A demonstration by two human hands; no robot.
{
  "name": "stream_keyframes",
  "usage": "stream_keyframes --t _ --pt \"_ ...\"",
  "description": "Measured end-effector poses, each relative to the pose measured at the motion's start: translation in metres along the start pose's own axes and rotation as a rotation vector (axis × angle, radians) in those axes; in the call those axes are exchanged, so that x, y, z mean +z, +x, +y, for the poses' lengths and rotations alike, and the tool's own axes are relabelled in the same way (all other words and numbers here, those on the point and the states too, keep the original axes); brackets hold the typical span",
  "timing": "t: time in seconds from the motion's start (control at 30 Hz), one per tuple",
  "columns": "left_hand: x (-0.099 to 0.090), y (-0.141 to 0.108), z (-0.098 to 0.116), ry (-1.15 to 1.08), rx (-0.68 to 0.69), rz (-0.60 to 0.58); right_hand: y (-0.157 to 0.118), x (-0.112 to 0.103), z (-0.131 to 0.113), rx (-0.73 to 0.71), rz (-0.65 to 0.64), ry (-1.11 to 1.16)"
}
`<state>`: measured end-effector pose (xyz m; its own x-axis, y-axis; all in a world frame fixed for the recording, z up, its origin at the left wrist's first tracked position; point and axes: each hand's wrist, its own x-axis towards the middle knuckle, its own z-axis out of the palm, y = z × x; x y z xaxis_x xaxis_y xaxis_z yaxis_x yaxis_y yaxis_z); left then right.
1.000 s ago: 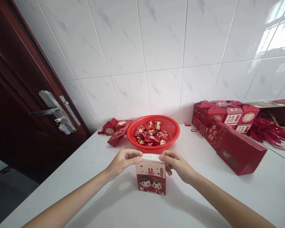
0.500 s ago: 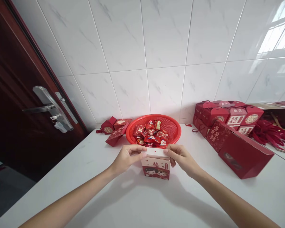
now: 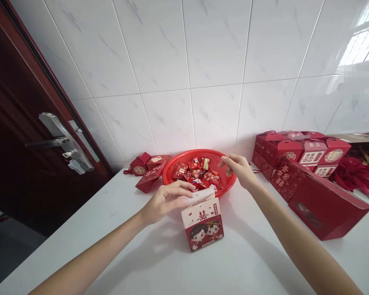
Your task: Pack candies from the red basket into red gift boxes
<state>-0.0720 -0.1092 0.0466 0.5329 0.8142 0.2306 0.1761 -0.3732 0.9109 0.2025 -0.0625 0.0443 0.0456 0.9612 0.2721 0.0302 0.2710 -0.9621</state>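
Note:
A small red and white box (image 3: 203, 224) with two cartoon figures stands on the white table, slightly tilted, its top flaps raised. My left hand (image 3: 169, 200) pinches the box's white top flap at its left side. Behind the box is a red plastic basket (image 3: 230, 184) holding several wrapped candies (image 3: 196, 172). Over the basket's right side hovers my right hand (image 3: 236, 167), thumb and forefinger close together; whether anything is between them is too small to tell.
Folded red boxes (image 3: 152, 176) lie left of the basket. Stacked red gift boxes (image 3: 301, 153), a large red box (image 3: 329, 205) and dark red ribbons (image 3: 356, 174) are at the right. A tiled wall (image 3: 215, 119) rises behind; a wooden door (image 3: 15, 123) is left.
My right hand has let go of the box flap and moved up and right to the basket. The box has turned and tilted in my left hand, its front now more visible.

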Motion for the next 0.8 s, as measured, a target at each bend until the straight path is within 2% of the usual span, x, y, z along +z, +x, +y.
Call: stream_keyframes --t 0.1,0.17,0.23,0.3,0.4,0.53,0.67,0.73,0.8 --pt "-0.010 0.021 -0.002 0.017 -0.008 0.016 0.021 0.007 0.013 0.029 0.046 0.051" --pt "-0.016 0.041 -0.009 0.148 -0.091 -0.026 0.029 0.015 0.024 0.045 0.048 0.065" --pt "-0.020 0.061 -0.020 0.379 -0.201 -0.197 0.033 0.022 0.034 0.059 0.048 0.072" --pt "-0.020 0.081 -0.032 0.576 -0.321 -0.473 0.035 0.027 0.041 0.060 0.056 0.076" --pt "-0.010 0.104 -0.045 0.674 -0.362 -0.610 0.036 0.029 0.048 0.032 0.093 0.087" --pt "0.009 0.123 -0.054 0.769 -0.305 -0.565 0.036 0.026 0.050 -0.007 0.134 0.093" --pt "0.012 0.130 -0.064 0.826 -0.290 -0.480 0.034 0.025 0.051 -0.019 0.139 0.094" --pt "0.009 0.129 -0.067 0.874 -0.311 -0.508 0.033 0.025 0.051 -0.022 0.135 0.097" --pt "0.008 0.126 -0.069 0.901 -0.292 -0.583 0.032 0.026 0.051 -0.021 0.131 0.098"
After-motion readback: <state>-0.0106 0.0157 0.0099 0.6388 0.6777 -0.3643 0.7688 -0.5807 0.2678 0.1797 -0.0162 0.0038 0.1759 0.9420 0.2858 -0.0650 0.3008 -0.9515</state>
